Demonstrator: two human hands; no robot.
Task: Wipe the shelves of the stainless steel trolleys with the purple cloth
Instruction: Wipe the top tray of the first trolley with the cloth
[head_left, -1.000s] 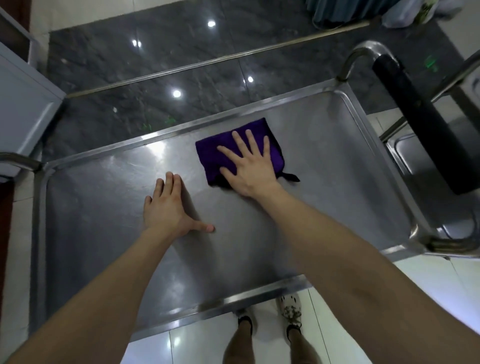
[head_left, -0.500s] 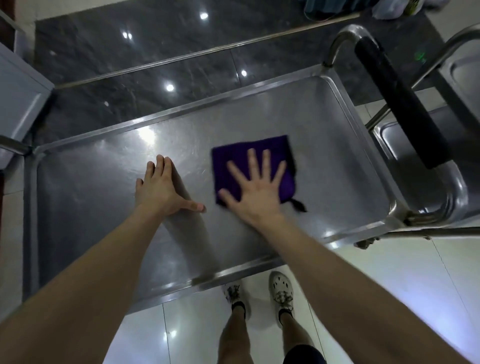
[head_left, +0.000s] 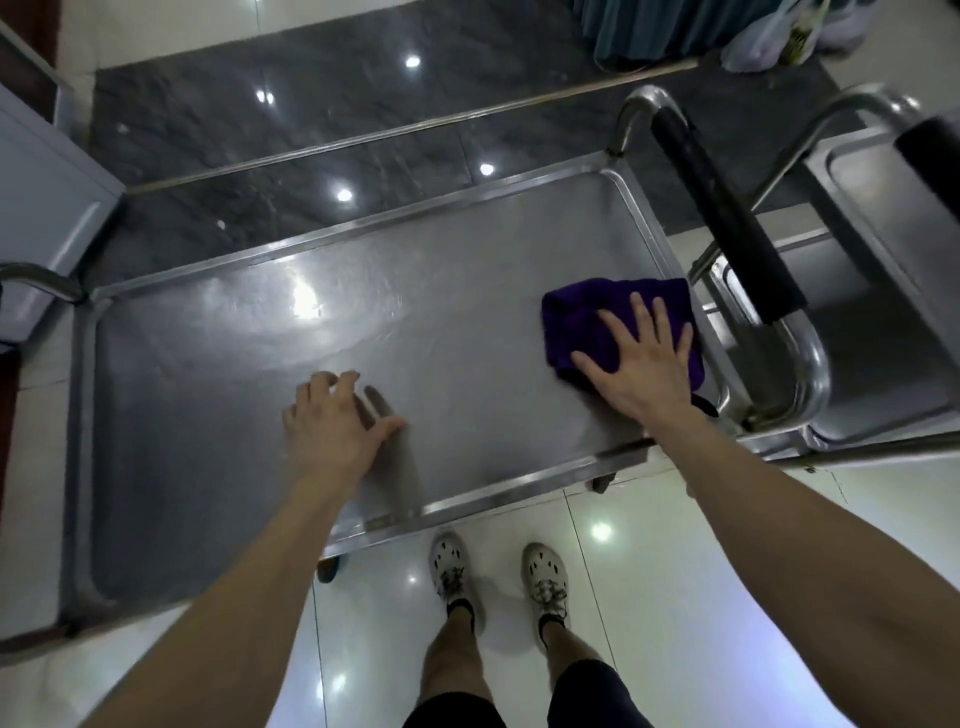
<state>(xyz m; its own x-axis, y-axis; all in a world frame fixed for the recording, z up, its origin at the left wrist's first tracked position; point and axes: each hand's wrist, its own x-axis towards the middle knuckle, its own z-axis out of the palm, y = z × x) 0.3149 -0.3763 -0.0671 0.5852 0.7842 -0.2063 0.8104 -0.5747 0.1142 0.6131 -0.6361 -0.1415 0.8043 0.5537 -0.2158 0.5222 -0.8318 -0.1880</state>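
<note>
We are pressing the folded purple cloth (head_left: 582, 322) under the right hand's (head_left: 644, 369) spread fingers (head_left: 642, 325) by the stainless steel shelf's (head_left: 441, 312) right rim, left hand (head_left: 332, 426) resting empty.

A dark grey marble floor panel (head_left: 208, 104) spreads from ten to twelve o'clock, crossed by a thin brass-coloured strip (head_left: 415, 125) and dotted with reflected lights. A pale grey cabinet (head_left: 41, 197) stands at nine o'clock. At one o'clock a teal curtain hem (head_left: 660, 26) hangs beside plastic bags (head_left: 769, 41), and glossy cream tiles (head_left: 634, 571) cover six o'clock.
</note>
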